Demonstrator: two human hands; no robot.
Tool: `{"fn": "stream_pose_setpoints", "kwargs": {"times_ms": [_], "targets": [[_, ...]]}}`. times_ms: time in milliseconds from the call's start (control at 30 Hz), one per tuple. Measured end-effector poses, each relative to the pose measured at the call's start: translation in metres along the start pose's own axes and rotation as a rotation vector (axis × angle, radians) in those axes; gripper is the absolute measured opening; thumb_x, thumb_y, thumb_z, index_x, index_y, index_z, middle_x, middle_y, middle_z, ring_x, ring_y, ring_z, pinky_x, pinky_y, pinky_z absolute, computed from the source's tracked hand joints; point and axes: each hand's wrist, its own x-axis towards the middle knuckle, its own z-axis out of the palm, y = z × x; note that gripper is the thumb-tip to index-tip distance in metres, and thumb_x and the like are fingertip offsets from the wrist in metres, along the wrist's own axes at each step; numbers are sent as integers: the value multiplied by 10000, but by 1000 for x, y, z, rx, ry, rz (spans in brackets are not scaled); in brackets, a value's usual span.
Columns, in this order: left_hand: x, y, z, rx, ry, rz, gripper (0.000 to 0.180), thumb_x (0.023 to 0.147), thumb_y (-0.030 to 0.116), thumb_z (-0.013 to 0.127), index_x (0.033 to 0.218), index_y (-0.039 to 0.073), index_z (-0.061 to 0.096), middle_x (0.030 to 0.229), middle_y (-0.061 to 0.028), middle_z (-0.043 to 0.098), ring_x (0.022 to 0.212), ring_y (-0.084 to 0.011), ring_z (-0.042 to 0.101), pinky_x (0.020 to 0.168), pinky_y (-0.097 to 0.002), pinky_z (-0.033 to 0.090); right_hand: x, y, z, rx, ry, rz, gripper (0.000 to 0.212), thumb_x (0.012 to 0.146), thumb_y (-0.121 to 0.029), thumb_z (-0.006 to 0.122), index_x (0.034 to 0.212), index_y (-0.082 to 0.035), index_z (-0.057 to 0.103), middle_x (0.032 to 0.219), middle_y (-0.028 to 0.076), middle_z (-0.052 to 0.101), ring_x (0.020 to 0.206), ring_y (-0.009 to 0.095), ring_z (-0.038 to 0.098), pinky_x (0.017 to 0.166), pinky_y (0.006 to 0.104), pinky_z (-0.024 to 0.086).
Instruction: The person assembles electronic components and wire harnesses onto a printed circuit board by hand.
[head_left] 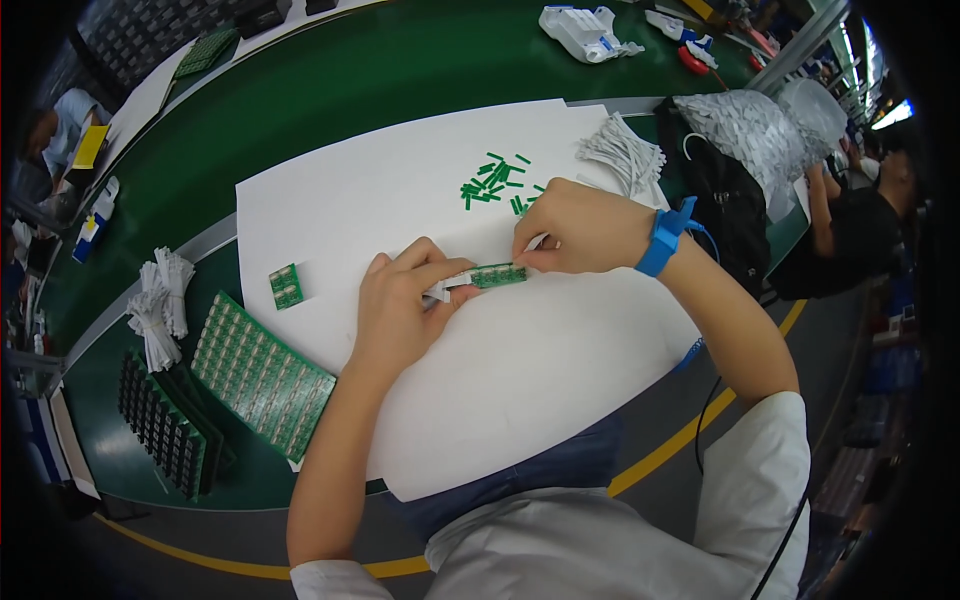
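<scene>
A short green circuit board strip point(500, 274) is held between my two hands above the white sheet point(560, 370). Closed around its left end is my left hand point(402, 305), with a small white piece point(446, 287) showing between the fingers; I cannot tell whether it is fixed to the strip. The fingertips of my right hand point(580, 228) pinch the strip's right end. Just beyond that hand lies a scatter of thin green slivers point(490, 183). A small square green circuit board point(286, 287) rests on the sheet, left of my left hand.
A large green circuit board panel point(262, 375), stacked dark boards point(165, 425) and white cable bundles point(160, 305) lie on the left. More white cables point(625, 155) sit far right, near a black bag point(715, 185) and a clear plastic bag point(745, 125). A blue wrist strap point(663, 240) circles my right wrist.
</scene>
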Motion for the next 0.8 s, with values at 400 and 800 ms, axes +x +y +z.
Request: {"fn": "stream_pose_setpoints", "kwargs": {"times_ms": [400,800], "targets": [[5,13,12,-8,-35,-37,233,780,213,851,989,131,788,826,8,596,681,-172,498,739,-324,339,-8,-4,3,-296,-3,0,73,795,-63,743,846,-13,756,784,155,724,736,284,726,701,367,585],[10,22,18,21,-13,-43,228,773,207,856,975,126,786,815,6,586,668,-176,482,722,-321,327,-18,-24,23,-609,139,-33,15,754,-47,711,753,-36,720,763,143,675,755,304,716,658,386,582]]}}
